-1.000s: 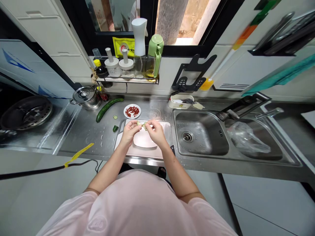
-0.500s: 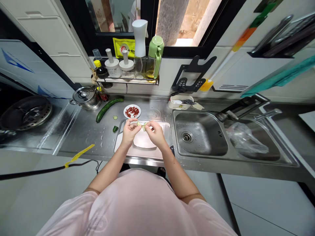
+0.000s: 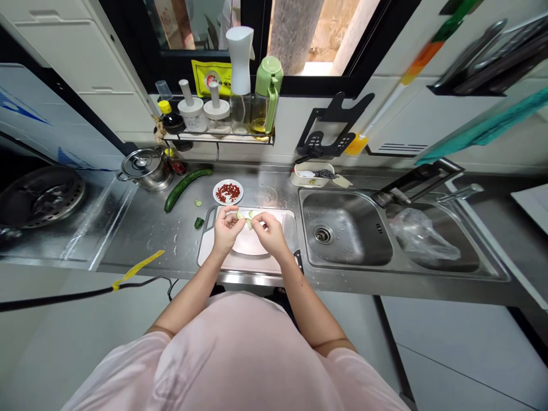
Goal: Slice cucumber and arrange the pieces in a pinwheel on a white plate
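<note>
Thin pale green cucumber slices are pinched between the fingertips of my left hand and my right hand, which nearly meet. Both hands are over a white plate lying on a light cutting board; they hide part of the plate. Behind them sits a small white dish of chopped red pieces. To the left lie a long green cucumber, a thin round slice and a dark green cucumber end.
A steel sink is on the right, with a plastic bag in its second basin. A lidded pot stands at the back left. Bottles and jars line a wall rack. A knife handle shows at the board's right edge.
The view has shifted slightly. My fingers have moved only a little around the slices, and more of a pale slice shows between my hands.
</note>
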A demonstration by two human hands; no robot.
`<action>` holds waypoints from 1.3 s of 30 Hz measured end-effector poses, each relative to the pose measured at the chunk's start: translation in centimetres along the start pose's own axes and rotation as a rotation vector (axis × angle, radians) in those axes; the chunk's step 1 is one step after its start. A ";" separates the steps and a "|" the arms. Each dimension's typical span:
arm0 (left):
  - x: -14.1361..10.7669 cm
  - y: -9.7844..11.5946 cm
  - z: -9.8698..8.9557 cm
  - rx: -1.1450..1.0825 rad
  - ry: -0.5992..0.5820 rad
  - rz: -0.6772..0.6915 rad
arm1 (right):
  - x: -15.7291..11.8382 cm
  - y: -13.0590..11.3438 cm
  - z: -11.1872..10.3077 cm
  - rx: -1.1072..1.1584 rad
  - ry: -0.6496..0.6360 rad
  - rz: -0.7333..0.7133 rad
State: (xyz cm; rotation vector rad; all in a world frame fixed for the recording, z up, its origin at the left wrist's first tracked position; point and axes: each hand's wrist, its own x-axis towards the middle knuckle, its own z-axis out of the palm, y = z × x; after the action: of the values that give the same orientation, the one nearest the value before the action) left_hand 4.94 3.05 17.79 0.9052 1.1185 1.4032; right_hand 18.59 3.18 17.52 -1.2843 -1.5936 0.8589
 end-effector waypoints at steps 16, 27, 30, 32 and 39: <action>0.1 -1.6 -0.2 0.082 0.011 0.071 | -0.4 1.9 0.7 0.090 -0.006 0.089; 1.2 -4.9 -0.7 0.079 -0.017 0.026 | -0.1 4.6 1.3 0.157 0.038 0.187; 2.0 -6.4 -1.3 0.140 -0.012 0.024 | 0.6 6.6 1.2 0.081 0.015 0.196; 2.7 -7.5 -1.8 0.209 0.004 0.038 | 1.2 7.9 1.3 0.011 -0.027 0.212; 5.5 -12.1 -3.2 0.483 -0.004 0.017 | 3.1 11.3 1.8 -0.256 -0.127 0.227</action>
State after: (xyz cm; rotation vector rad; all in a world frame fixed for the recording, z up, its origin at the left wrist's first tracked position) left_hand 4.48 7.81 4.95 1.2567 1.4818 1.1588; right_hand 20.74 8.71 7.25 -1.6442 -1.7218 0.9108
